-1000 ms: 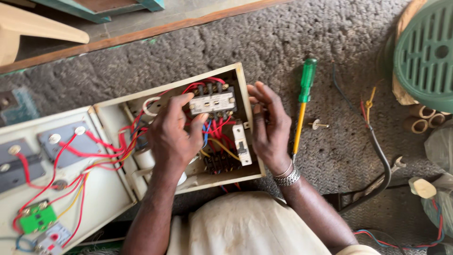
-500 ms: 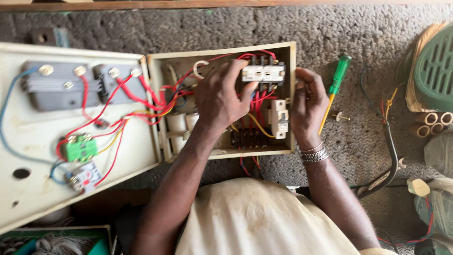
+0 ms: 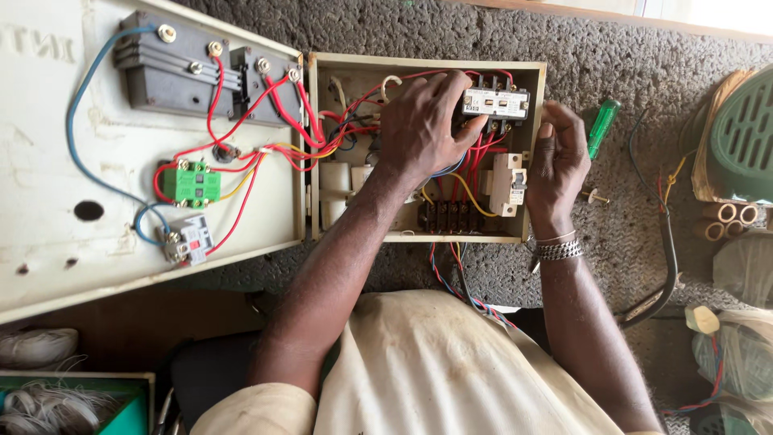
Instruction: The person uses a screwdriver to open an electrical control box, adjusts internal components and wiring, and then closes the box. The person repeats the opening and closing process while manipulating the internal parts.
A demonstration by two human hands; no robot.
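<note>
We see the cream control box [image 3: 531, 72] lying open on the rough grey floor [image 3: 628, 242], its lid [image 3: 48, 201] swung out to the left. The left hand [image 3: 423, 129] reaches into the far part of the box; its grip closes on the white contactor [image 3: 495, 103], thumb against the near edge. The contactor sits at the far right of the box, above red wires [image 3: 475, 161]. The right hand [image 3: 555, 165] rests on the right wall of the box, fingers loosely curled, holding nothing. A green-handled screwdriver [image 3: 601, 127] lies just right of that hand.
</note>
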